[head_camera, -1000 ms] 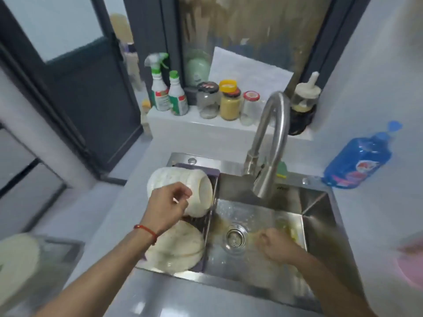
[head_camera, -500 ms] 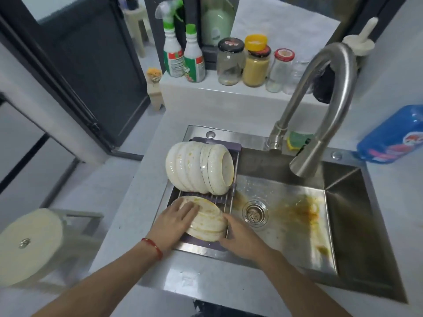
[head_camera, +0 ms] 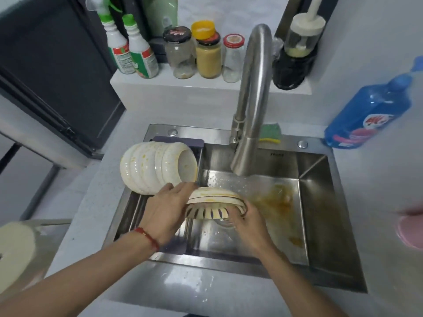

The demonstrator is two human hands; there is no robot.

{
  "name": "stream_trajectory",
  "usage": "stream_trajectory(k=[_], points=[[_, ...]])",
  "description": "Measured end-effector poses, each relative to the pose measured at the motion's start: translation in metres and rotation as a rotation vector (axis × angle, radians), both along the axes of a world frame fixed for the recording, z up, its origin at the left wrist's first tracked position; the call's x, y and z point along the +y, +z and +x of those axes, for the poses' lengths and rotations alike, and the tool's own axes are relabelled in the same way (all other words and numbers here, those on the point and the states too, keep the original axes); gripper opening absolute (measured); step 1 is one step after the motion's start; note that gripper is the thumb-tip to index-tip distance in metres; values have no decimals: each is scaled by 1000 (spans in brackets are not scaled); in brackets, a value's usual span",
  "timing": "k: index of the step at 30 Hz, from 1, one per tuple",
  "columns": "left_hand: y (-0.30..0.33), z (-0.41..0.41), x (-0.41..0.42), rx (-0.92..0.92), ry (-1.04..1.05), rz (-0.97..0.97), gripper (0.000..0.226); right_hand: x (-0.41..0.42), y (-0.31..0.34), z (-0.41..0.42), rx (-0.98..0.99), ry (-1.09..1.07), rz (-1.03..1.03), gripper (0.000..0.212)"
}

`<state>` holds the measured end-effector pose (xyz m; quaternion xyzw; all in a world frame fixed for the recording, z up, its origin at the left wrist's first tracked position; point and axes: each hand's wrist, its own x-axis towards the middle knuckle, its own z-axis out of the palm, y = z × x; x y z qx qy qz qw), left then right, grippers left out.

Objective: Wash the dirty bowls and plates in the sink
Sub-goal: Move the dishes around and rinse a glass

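Both hands hold a small stack of dirty plates point(head_camera: 214, 203) over the sink point(head_camera: 320, 213), just below the faucet point(head_camera: 249, 110): left hand point(head_camera: 166, 210) gripping its left edge, right hand point(head_camera: 250, 221) cupping its right side. Stacked bowls point(head_camera: 158, 171) lie left of the faucet.

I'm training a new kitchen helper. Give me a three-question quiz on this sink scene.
1. True or false: both hands hold the stack of plates over the sink.
2. The nested bowls lie: A) on their side on the rack, B) on the window ledge, C) on the counter right of the sink.
3. What colour is the sponge behind the tap?

Key: 1 true; 2 A; 3 green.
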<state>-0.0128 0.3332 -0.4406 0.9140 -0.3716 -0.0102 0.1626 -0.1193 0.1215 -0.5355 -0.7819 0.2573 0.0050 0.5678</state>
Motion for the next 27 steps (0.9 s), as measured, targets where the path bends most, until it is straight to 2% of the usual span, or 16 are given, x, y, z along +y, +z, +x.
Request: stream_trajectory(k=[3, 5, 7, 9, 11, 15, 21, 26, 27], points=[[-43, -9, -88, 411, 218, -71, 15, -76, -13, -25, 111, -131, -20, 26], [-87, -9, -139, 710, 406, -73, 14, -113, -22, -38, 194, -151, -64, 19], [-135, -13, -186, 1010, 573, -168, 14, -141, -15, -53, 251, -203, -106, 19], [-175, -17, -234, 1278, 718, -258, 21, -166, -15, -70, 261, -264, -160, 32], [-199, -18, -268, 1424, 842, -306, 28, -180, -17, -86, 257, -251, -193, 44], [-229, -17, -304, 1488, 917, -319, 30, -190, -29, -103, 309, -207, -196, 52], [-245, -27, -307, 1495, 834, -495, 34, -187, -31, -94, 358, -199, -219, 42], [-202, -33, -278, 1499, 706, -610, 34, -150, -22, -63, 357, -104, -209, 37], [-189, -27, -257, 1433, 661, -601, 34, -132, -18, -48, 317, -99, -223, 35]])
